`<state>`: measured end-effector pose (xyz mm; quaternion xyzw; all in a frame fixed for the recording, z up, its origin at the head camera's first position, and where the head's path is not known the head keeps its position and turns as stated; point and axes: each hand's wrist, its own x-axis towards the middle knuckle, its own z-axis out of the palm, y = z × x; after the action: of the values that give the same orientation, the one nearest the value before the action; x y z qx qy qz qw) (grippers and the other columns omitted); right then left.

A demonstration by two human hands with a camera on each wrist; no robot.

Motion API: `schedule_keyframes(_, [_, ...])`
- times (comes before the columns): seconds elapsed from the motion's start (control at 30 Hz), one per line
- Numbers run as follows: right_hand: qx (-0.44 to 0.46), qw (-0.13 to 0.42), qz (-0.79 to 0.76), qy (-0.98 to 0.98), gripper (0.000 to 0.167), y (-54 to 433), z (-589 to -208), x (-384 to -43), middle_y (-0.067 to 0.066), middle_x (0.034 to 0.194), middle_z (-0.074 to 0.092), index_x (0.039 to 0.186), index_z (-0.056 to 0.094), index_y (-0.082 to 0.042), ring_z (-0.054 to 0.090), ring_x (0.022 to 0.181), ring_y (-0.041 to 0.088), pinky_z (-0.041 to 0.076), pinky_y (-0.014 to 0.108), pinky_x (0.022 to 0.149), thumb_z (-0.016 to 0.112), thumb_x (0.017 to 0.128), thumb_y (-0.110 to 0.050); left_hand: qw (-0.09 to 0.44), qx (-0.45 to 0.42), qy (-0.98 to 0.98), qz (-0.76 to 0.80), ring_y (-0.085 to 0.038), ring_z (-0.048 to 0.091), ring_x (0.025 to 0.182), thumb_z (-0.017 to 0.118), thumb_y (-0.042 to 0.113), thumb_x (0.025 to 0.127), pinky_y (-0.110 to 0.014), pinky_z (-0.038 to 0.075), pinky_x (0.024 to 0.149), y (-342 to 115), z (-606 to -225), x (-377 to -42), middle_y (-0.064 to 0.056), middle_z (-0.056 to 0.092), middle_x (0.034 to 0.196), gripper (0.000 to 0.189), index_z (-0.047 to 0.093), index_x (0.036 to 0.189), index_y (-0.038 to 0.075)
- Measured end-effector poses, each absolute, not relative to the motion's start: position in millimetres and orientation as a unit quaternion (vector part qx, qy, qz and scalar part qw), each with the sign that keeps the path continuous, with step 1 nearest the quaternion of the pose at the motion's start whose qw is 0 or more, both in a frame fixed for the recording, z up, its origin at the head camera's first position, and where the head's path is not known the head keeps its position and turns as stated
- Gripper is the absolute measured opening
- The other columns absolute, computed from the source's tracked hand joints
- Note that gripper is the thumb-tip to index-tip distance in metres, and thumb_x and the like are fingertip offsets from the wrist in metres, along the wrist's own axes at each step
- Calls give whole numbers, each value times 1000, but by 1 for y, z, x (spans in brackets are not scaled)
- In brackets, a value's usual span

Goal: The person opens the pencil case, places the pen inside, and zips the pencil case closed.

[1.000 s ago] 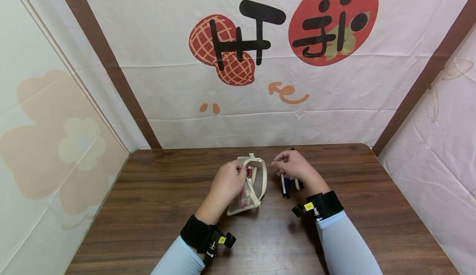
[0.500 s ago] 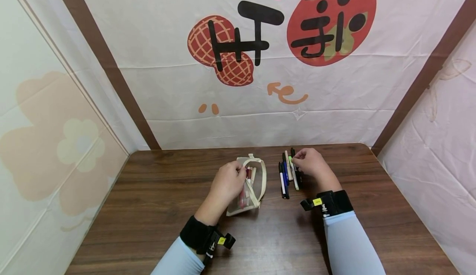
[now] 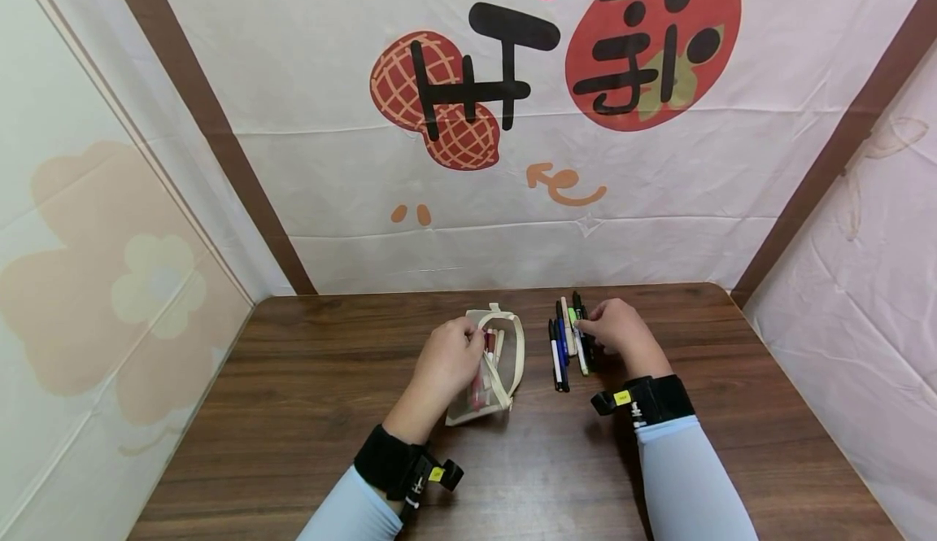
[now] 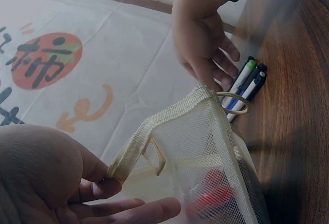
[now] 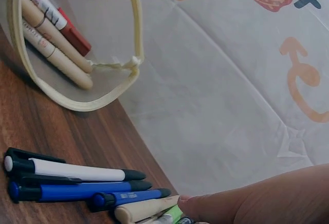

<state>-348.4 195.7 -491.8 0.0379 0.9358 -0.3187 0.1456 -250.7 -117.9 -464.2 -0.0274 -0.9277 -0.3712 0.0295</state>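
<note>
My left hand [image 3: 448,355] pinches the edge of a cream-trimmed mesh pencil pouch [image 3: 465,412] between thumb and finger. The pouch mouth gapes in the right wrist view, with two beige pens [image 5: 61,57], a red-brown pen [image 5: 76,38] and a white marker [image 5: 50,11] inside. My right hand [image 3: 624,331] is over a row of loose pens, its thumb against the beige pen [image 5: 141,209] and the green pen [image 5: 172,215]. In the left wrist view its fingers are spread and loosely bent beside the pens. A white pen [image 5: 77,169] and a blue pen [image 5: 87,189] lie nearest the pouch.
The pens lie on a brown wooden table [image 3: 307,411], just right of the pouch. A white printed cloth [image 3: 439,256] hangs at the table's far edge. More cloth stands along both sides.
My right hand has moved right from beside the pouch to the pens' right side, then dropped slightly onto them. My left hand and the pouch have stayed in place.
</note>
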Motion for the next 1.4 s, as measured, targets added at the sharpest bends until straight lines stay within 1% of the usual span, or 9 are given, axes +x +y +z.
schedule_keyframes(0.1, [27,143,-305,941,55,194,-494,-346,21,107,79,140,68,8,78,80,26,66,38,70,76,109,-36,28,-28,-927,-372,-21,59,71,57,22,115,-34,47,64,-118,-465,-251,-8,67,86,29,72,94,9])
schedule_keyframes(0.27, [23,136,-306,942,55,193,-495,-343,29,124,77,142,67,10,80,82,28,67,39,71,80,106,-29,29,-28,-928,-371,-21,59,71,57,22,115,-34,47,64,-118,-465,-251,-8,68,87,29,73,95,9])
schedule_keyframes(0.43, [26,138,-303,942,55,193,-495,-343,30,131,76,143,68,9,80,81,29,67,40,71,81,104,-27,32,-29,-929,-369,-21,59,72,57,21,114,-34,47,65,-117,-465,-251,-8,68,87,29,73,93,9])
schedule_keyframes(0.63, [30,148,-308,939,57,193,-493,-345,34,141,71,145,67,11,81,91,34,69,42,75,81,104,-26,32,-29,-929,-368,-22,61,74,57,21,114,-35,49,67,-117,-467,-252,-8,68,88,29,72,91,10])
schedule_keyframes(0.8, [34,150,-319,935,52,192,-494,-346,35,140,70,140,69,12,81,100,37,70,41,76,82,103,-22,33,-27,-929,-367,-22,62,77,58,22,114,-36,50,70,-118,-467,-252,-8,69,88,29,72,90,11])
schedule_keyframes(1.0, [38,155,-334,929,54,192,-496,-348,35,141,68,142,65,12,80,110,41,70,42,79,83,102,-18,33,-25,-930,-365,-23,62,76,57,22,114,-36,50,69,-118,-467,-252,-8,69,89,29,72,91,11])
schedule_keyframes(1.07, [41,158,-342,925,55,193,-497,-350,35,138,68,143,63,11,79,110,40,70,43,79,84,102,-18,34,-26,-930,-364,-23,62,76,58,22,114,-36,50,69,-118,-467,-252,-8,69,89,29,72,91,10])
schedule_keyframes(1.23, [42,164,-352,920,57,196,-502,-353,29,125,73,146,59,5,79,102,36,69,43,79,85,102,-20,33,-27,-930,-365,-23,61,76,58,22,113,-36,49,69,-118,-467,-252,-8,69,88,29,71,91,11])
schedule_keyframes(1.4, [44,162,-362,917,60,199,-504,-355,29,127,73,153,56,5,78,101,33,69,45,81,82,104,-18,35,-28,-930,-365,-23,61,76,58,21,113,-36,49,68,-118,-466,-252,-9,69,88,28,72,91,10])
